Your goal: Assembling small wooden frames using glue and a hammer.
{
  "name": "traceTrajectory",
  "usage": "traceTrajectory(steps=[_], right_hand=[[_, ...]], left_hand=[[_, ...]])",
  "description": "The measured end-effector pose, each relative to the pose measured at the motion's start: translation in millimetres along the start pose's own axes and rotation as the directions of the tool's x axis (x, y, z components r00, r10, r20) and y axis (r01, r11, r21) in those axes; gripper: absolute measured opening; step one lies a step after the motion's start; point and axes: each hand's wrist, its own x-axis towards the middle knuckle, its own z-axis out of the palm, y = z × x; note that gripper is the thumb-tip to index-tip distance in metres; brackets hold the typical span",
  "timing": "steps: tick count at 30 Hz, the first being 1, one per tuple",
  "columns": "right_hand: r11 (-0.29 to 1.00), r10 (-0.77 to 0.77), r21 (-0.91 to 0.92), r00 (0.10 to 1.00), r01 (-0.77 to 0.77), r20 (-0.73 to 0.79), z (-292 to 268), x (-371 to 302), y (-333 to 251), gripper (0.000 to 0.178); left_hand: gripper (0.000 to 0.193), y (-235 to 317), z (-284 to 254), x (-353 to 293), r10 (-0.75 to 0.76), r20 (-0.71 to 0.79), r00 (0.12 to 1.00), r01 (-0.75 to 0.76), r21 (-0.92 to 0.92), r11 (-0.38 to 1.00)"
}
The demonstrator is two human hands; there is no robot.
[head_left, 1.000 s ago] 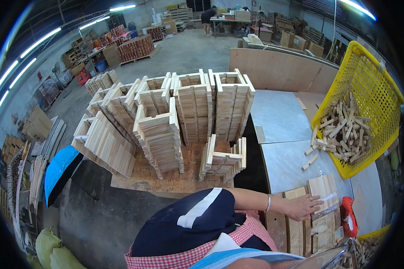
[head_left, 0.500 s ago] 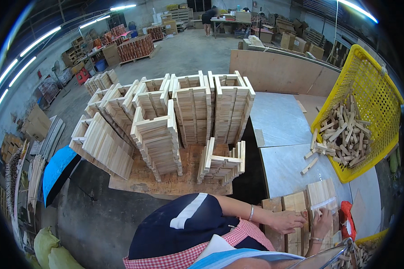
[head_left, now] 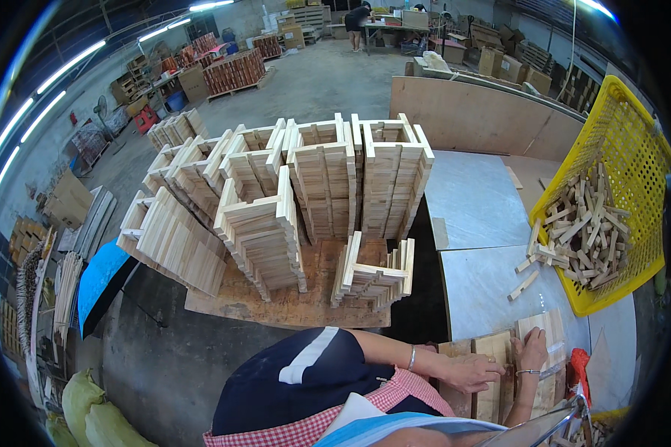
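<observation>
At the lower right, several wooden pieces [head_left: 490,347] lie side by side on the worktable. My left hand [head_left: 471,372] is over them with its fingers curled; whatever is between the fingertips is hidden. Just right of it, my right hand [head_left: 531,349] bends its fingers down at the near-left edge of a pale slatted wooden board [head_left: 552,323]. What the right fingers pinch, if anything, is too small to tell. The hands are close together but apart. A red plastic bag [head_left: 578,370] lies right of the board.
A yellow basket [head_left: 574,298] tilts on the grey tabletop [head_left: 473,197], with small wood sticks [head_left: 589,223] spilling from it. Stacked wooden frames [head_left: 320,179] stand on a low wooden platform [head_left: 291,311] ahead. A blue umbrella [head_left: 101,287] is at left; a person [head_left: 356,26] stands far back.
My right hand has shifted slightly up and left against the pale board, and its fingers are bent over the board's edge. My left hand stays nearly in place. The view has turned slightly.
</observation>
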Motion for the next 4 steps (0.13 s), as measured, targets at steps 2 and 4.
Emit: traceTrajectory(steps=[2, 4], right_hand=[[0.999, 0.023, -0.037, 0.999, -0.022, 0.034, 5.0, 3.7, 4.8, 0.041], [0.998, 0.044, -0.047, 0.997, -0.041, 0.068, 5.6, 6.3, 4.9, 0.041]], left_hand=[[0.032, 1.9, -2.3, 2.0, 0.014, -0.011, 1.0, -0.014, -0.016, 1.0], [0.033, 0.7, 1.0, 2.3, -0.009, 0.012, 1.0, 0.01, -0.037, 0.999]])
